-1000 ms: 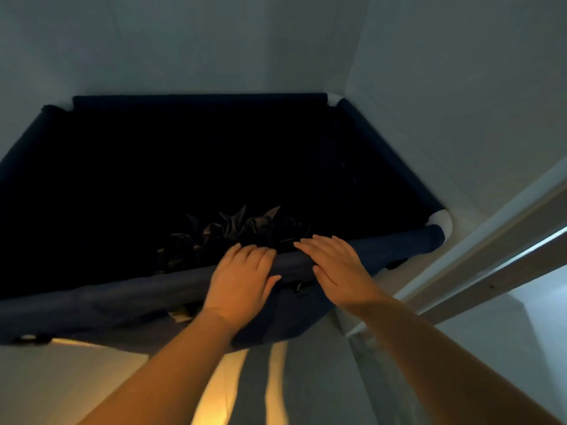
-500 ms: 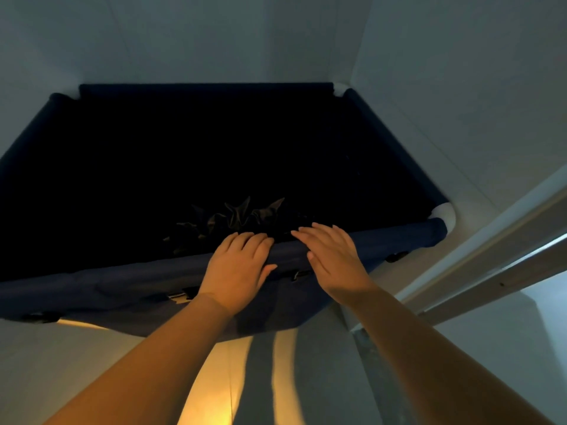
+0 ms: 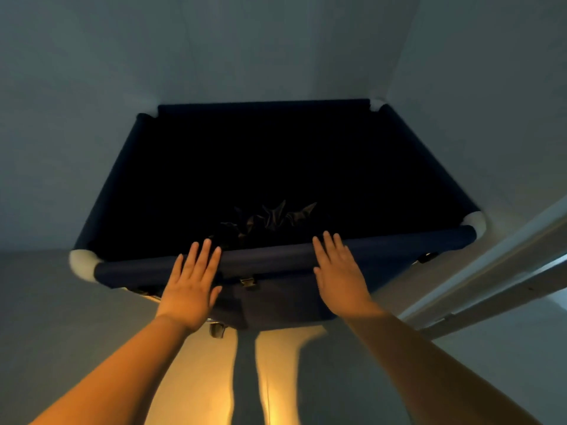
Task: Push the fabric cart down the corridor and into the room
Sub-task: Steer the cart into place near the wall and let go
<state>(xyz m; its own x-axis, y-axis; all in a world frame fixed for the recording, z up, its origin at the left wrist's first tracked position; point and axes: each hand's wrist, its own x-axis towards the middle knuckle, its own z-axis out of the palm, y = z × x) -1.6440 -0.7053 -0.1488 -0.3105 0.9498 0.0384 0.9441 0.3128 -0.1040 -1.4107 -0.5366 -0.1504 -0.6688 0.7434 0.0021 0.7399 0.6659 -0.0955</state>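
— Where is the fabric cart [image 3: 276,167] sitting, and what are the hands doing?

— It is standing on the floor [image 3: 36,302], pushed toward a corner where two walls meet, with a door frame [image 3: 491,277] just beside it on the right. Both hands are lying flat with fingers spread, grasping nothing: the left hand [image 3: 191,283] and the right hand [image 3: 339,271] are resting on the near rail [image 3: 270,260], fingertips reaching over its top.

— How is it likely going to handle?

— Probably light and easy to roll; a caster [image 3: 217,329] is showing underneath. The cloth sides are looking soft, so pushing there would just be denting them. The padded rail seems the stiff part, and dark crumpled cloth [image 3: 270,219] inside is adding little weight, I'd judge.

— Where should the hold go?

— On that rail, hands apart as they are, so steering past the frame is staying even.
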